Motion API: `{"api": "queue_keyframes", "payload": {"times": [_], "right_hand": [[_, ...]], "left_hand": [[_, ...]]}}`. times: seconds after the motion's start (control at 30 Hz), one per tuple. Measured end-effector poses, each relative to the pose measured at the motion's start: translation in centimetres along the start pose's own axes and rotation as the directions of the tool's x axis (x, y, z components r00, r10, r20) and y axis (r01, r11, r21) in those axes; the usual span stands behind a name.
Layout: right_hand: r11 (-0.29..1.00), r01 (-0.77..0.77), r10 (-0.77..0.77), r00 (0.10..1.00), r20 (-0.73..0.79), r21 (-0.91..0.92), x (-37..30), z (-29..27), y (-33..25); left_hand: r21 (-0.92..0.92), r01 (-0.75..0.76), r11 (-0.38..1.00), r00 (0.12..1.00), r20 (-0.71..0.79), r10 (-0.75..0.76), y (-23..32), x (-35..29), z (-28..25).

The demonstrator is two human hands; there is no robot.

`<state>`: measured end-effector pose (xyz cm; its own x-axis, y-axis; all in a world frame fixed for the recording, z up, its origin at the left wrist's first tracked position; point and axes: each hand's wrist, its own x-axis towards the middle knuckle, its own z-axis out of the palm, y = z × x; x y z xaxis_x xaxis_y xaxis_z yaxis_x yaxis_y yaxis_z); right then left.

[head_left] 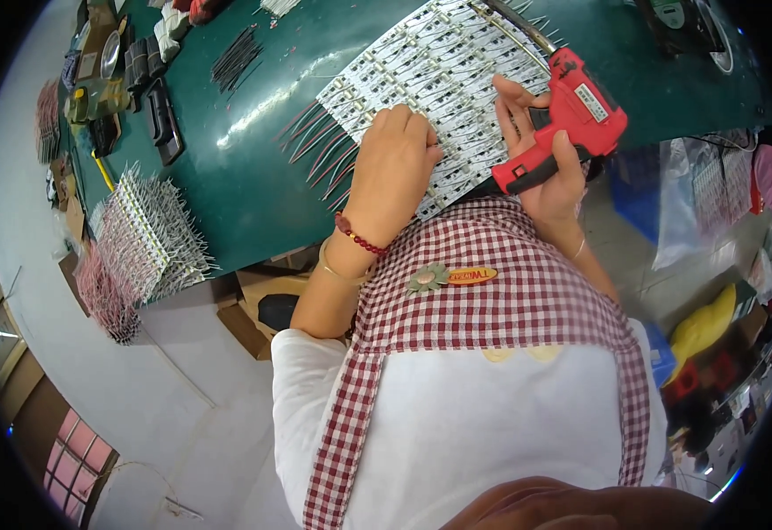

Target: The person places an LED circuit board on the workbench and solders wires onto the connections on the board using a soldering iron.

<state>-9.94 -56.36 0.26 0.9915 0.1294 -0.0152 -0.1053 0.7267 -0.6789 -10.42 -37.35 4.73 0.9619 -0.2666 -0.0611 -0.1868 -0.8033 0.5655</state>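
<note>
A white panel of small circuit boards point(421, 75) lies tilted on the green table point(227, 190), close against my apron. Red and black wires point(322, 146) stick out past its left edge. My left hand point(395, 168) rests over the panel's near left part with its fingers curled together; whatever is between the fingertips is hidden. In my right hand point(552, 190) is a red and black soldering gun point(586, 110), gripped loosely by its handle with some fingers extended. Its metal tip section points up and left over the panel's far right corner.
Loose black wires point(236, 58) lie at the far left of the table. A stack of wired boards point(143, 234) sits at the left edge, near a black-handled tool point(163, 124). Beyond the table on the right are a blue bin point(626, 196) and a clear plastic bag point(676, 212).
</note>
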Motion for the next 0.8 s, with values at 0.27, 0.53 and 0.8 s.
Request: {"api": "queue_keyframes", "payload": {"times": [0.27,0.53,0.8], "right_hand": [[1.0,0.011,-0.011,1.0,0.008,0.0,0.2,-0.2,-0.2],[1.0,-0.001,0.0,1.0,0.022,0.014,0.2,-0.3,-0.1],[1.0,-0.011,0.011,0.999,0.031,0.013,-0.1,-0.2,0.1]], "left_hand": [[-0.083,0.228,0.97,0.954,-0.183,-0.239,-0.1,-2.7,-0.1],[0.202,0.334,0.921,0.906,-0.337,-0.255,-0.3,-3.2,-0.2],[-0.02,-0.038,0.999,0.999,0.001,0.038,0.5,-1.4,0.5]]}}
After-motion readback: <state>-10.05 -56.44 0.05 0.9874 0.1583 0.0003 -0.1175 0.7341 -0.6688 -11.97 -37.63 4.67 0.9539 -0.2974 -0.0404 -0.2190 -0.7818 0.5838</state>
